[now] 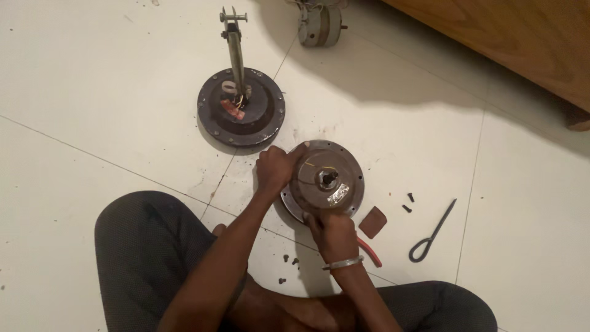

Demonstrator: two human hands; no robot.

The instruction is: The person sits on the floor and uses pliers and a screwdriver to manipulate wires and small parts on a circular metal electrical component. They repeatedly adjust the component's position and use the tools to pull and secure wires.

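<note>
Head view, looking down at a white tiled floor [92,92]. Round motor housing [324,180] lying flat near centre, brownish cover up, shaft hole in the middle. Left hand [278,169] clamped on the rim at nine o'clock, fingers curled shut over the edge. Right hand [334,235] pressed against the rim at six o'clock, metal bangle [343,264] on the wrist; fingertips hidden under the edge, so degree of closure hard to tell, though touching the housing for certain.

Judged best done with both hands opposite each other, pressure even, housing kept flat on the floor to stop it skating or tipping.

At eleven o'clock from the housing, just apart, a second dark disc [241,109] with an upright rod and loose wires. Further off at twelve o'clock, a small cylindrical part [319,24]. At four o'clock, a brown patch [372,222], a red-handled tool [370,252] partly under the right wrist, loose screws [408,203], and a looped black metal rod [433,232].
</note>
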